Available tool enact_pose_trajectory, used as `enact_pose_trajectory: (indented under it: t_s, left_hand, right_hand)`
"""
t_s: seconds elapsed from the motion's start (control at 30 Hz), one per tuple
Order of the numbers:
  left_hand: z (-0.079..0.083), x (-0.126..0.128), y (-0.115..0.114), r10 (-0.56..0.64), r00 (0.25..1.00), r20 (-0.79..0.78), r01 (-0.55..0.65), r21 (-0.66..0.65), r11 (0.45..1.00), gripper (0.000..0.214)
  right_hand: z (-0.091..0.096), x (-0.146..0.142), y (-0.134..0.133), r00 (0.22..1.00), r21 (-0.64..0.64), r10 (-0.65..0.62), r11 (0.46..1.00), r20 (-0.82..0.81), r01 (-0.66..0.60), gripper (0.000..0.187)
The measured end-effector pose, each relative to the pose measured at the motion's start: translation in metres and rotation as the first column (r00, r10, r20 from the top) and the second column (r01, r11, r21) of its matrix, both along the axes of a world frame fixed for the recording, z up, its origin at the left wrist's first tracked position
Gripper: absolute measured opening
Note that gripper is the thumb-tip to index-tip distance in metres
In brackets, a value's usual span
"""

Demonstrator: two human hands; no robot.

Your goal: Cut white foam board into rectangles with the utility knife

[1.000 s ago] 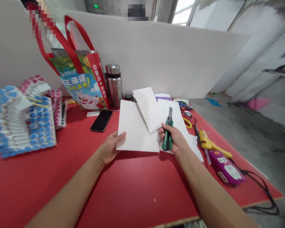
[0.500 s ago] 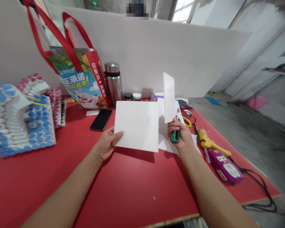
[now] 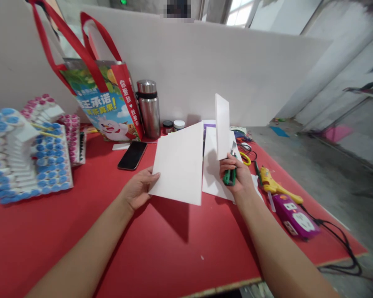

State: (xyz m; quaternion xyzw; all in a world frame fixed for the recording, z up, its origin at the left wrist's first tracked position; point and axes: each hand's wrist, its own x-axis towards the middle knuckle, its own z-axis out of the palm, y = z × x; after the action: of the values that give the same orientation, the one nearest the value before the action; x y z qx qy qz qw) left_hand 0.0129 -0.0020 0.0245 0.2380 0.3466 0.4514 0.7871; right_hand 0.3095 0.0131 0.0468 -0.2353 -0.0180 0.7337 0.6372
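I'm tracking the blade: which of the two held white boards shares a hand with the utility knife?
The narrow white board, upright in the right hand with the green utility knife. The wider white board is alone in the left hand.

A craft workshop, by the look of it: red worktable (image 3: 161,265) at six o'clock, yellow glue gun (image 3: 275,188) towards four, bare concrete floor (image 3: 317,174) at three.

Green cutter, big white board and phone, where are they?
Green cutter (image 3: 229,178): head view, on its handle.
Big white board (image 3: 179,165): head view, middle of its face.
Phone (image 3: 132,156): head view, middle of its screen.
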Motion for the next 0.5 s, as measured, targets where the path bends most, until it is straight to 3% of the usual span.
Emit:
enact_pose_trajectory:
  t_s: [0.1, 0.23, 0.5]
  left_hand:
    - [0.001, -0.002, -0.003, -0.123, 0.975, 0.183, 0.140, -0.085, 0.986, 0.028]
    - [-0.003, 0.004, -0.012, -0.276, 0.869, 0.411, 0.337, -0.081, 0.938, 0.033]
    - [-0.006, 0.025, -0.025, -0.486, 0.730, 0.480, 0.588, -0.079, 0.805, 0.035]
  right_hand:
    - [0.000, -0.002, -0.001, 1.000, 0.011, 0.019, 1.000, -0.001, -0.019, 0.029]
    - [-0.001, -0.014, -0.004, 0.999, -0.027, 0.039, 0.999, -0.033, -0.040, 0.022]
    - [-0.002, -0.029, -0.008, 0.994, -0.100, 0.107, 0.989, 0.024, -0.105, 0.022]
